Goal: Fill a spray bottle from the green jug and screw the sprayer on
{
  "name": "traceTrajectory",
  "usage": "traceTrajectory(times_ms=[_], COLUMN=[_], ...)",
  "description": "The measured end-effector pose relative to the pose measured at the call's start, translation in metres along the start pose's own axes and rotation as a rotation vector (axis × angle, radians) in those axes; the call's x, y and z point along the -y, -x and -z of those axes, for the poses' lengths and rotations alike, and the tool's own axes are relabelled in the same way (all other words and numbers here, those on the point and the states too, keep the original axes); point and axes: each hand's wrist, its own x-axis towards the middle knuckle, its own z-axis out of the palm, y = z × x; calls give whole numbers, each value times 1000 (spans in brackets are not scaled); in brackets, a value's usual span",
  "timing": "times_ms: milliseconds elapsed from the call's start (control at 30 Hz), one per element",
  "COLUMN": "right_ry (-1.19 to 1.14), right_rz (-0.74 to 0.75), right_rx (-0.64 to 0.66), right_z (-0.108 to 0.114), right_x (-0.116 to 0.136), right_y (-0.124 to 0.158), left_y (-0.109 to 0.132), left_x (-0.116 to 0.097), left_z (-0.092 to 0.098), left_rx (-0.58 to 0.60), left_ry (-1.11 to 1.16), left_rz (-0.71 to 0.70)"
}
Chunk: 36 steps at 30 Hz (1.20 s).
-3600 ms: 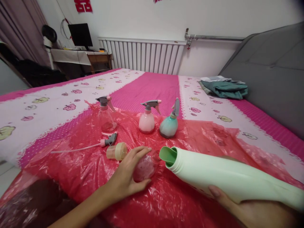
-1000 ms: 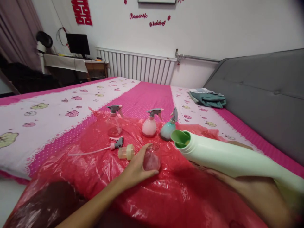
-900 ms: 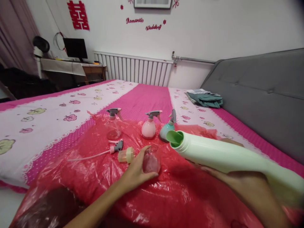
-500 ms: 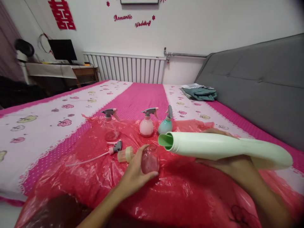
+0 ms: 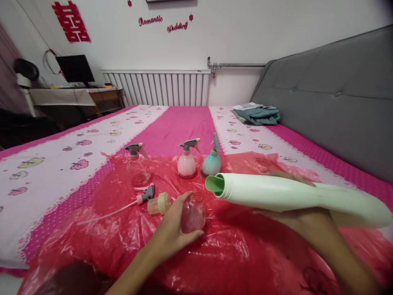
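Note:
My left hand (image 5: 172, 231) is wrapped around a small clear bottle (image 5: 193, 213) that stands open-necked on the red plastic sheet (image 5: 215, 262). My right hand (image 5: 302, 219) grips a large pale green jug (image 5: 291, 196) from below, held nearly level with its green spout just right of the clear bottle's neck. A loose spray head with a long tube (image 5: 144, 194) and a small beige bottle (image 5: 159, 203) lie left of my left hand.
Three spray bottles stand further back on the sheet: a clear one (image 5: 137, 166), a pink one (image 5: 186, 159), a teal one (image 5: 211, 159). The sheet covers a pink bedspread (image 5: 181, 123). Folded clothes (image 5: 258, 115) lie by the grey headboard (image 5: 331, 98). A radiator (image 5: 159, 88) lines the wall.
The green jug swung from a steep downward tilt up to nearly level, its spout staying beside the clear bottle. My left hand kept its hold on the clear bottle.

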Motion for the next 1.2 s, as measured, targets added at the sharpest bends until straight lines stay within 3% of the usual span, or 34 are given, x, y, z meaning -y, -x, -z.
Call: traceTrajectory(times_ms=[333, 700, 967, 1200], right_ry=[125, 292, 344, 369], right_rz=[161, 329, 385, 472], right_rx=[89, -186, -250, -246], right_z=[-6, -7, -9, -9], right_x=[-6, 18, 19, 0], right_y=[-1, 1, -1, 0], left_y=[2, 1, 1, 2], left_x=[0, -2, -3, -1], left_z=[0, -2, -3, -5], left_rx=[12, -25, -10, -17], left_ry=[-4, 10, 1, 7], left_rz=[4, -25, -26, -24])
